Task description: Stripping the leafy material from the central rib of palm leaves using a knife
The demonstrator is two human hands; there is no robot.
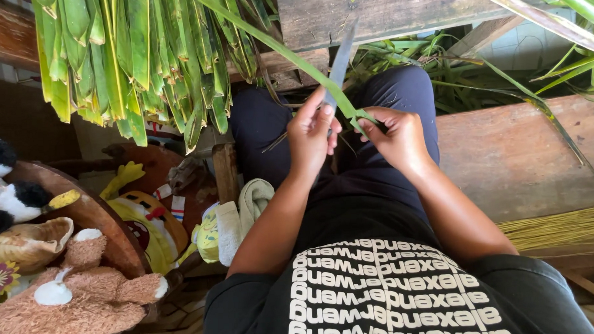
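Above the lap, the left hand [311, 135] is closed around the handle of a knife [339, 68], blade pointing up and away. The right hand [396, 136] pinches a long green leaf strip [286, 54] between thumb and fingers, just beside the blade. Cut green leaves [129, 61] hang over the wooden bench [520, 159] to the left.

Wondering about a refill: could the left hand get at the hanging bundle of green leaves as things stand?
Probably not at once: the left hand grips a knife, though the hanging leaf bundle has nothing between.
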